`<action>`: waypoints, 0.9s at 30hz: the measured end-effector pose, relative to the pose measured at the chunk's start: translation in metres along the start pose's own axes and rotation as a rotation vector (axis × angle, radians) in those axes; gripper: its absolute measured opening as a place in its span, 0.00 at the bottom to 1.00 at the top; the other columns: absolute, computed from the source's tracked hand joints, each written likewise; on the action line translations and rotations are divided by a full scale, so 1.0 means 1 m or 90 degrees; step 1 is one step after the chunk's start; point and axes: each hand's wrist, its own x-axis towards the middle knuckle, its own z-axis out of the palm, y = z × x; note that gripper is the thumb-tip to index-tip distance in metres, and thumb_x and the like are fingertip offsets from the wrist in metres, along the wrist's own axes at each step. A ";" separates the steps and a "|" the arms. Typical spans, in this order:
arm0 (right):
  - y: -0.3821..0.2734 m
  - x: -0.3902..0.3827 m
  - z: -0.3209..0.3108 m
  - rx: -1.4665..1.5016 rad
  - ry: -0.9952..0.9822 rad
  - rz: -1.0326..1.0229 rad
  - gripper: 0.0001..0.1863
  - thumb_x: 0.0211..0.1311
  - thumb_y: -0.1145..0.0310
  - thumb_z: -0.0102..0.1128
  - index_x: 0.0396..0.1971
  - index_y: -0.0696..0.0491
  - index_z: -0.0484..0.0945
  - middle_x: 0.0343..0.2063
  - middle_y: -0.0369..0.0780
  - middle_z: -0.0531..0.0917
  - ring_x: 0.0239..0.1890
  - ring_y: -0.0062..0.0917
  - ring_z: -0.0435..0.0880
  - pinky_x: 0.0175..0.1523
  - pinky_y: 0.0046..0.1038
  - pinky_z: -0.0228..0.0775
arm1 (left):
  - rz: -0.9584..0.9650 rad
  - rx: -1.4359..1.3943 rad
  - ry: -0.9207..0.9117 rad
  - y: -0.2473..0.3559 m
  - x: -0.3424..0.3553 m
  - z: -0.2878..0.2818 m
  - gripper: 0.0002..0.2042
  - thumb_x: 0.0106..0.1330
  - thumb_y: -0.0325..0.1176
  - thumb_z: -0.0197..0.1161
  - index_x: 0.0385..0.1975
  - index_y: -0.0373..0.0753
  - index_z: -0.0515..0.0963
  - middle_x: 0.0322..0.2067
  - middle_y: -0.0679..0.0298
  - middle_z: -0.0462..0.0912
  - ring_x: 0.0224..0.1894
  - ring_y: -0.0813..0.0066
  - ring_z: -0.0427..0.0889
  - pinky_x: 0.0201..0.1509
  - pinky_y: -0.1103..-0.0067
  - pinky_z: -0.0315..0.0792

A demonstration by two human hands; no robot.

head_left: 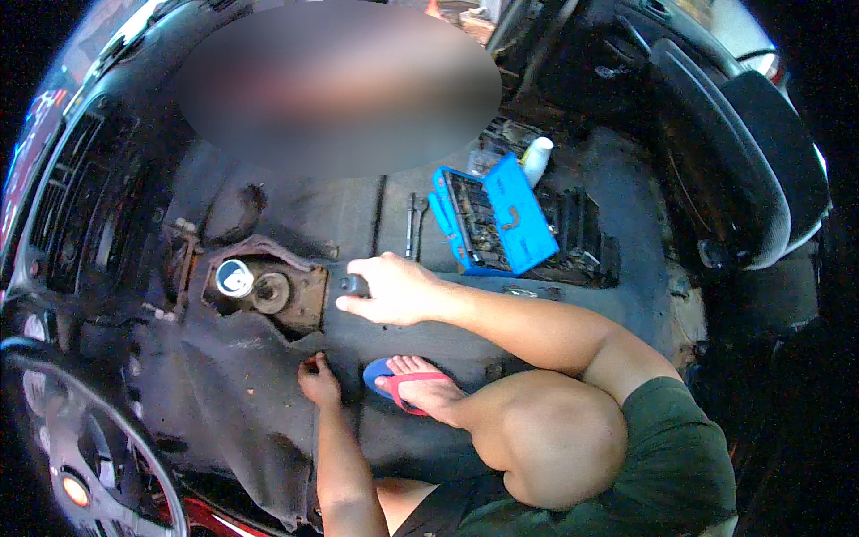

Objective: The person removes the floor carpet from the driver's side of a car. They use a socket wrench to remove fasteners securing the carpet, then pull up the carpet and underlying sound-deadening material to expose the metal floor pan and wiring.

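My right hand [394, 291] reaches in from the right and is closed around a small dark grey block-like piece [353, 285], just above the dark carpet [349, 246]. Lower down, my left hand [319, 383] hovers at the carpet's cut edge with its fingers curled; whatever it may hold is too small to make out. Left of both hands, the carpet is cut open around a rusty metal opening [310, 298]. Inside it show a round brownish fitting [271, 294] and a white-rimmed, cup-like round piece [234, 279].
An opened blue socket case [523, 219] lies beyond my right hand, beside two wrenches [415, 225]. Behind it stands a white bottle [537, 159]. My sandalled foot [420, 387] rests near both hands. A steering wheel [134, 430] is lower left; a seat [725, 152] stands right.
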 end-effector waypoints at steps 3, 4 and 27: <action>0.006 -0.001 0.005 -0.049 0.047 -0.032 0.24 0.61 0.47 0.64 0.36 0.57 0.79 0.22 0.52 0.83 0.31 0.49 0.86 0.38 0.46 0.75 | 0.014 -0.049 -0.045 -0.005 -0.003 0.003 0.13 0.67 0.39 0.65 0.41 0.34 0.82 0.40 0.53 0.85 0.44 0.54 0.82 0.52 0.65 0.73; 0.008 -0.002 0.005 -0.049 0.034 -0.012 0.24 0.61 0.47 0.64 0.36 0.57 0.79 0.22 0.52 0.83 0.31 0.50 0.85 0.38 0.45 0.76 | 0.024 -0.066 -0.065 -0.003 -0.005 0.003 0.12 0.68 0.37 0.64 0.42 0.34 0.83 0.42 0.54 0.85 0.46 0.54 0.82 0.54 0.66 0.73; 0.091 0.039 -0.016 0.174 0.007 0.135 0.26 0.72 0.47 0.54 0.34 0.58 0.82 0.26 0.46 0.85 0.28 0.31 0.84 0.37 0.36 0.76 | 0.102 0.139 -0.172 -0.003 -0.079 -0.092 0.30 0.65 0.41 0.68 0.62 0.30 0.71 0.60 0.43 0.75 0.63 0.46 0.73 0.67 0.62 0.66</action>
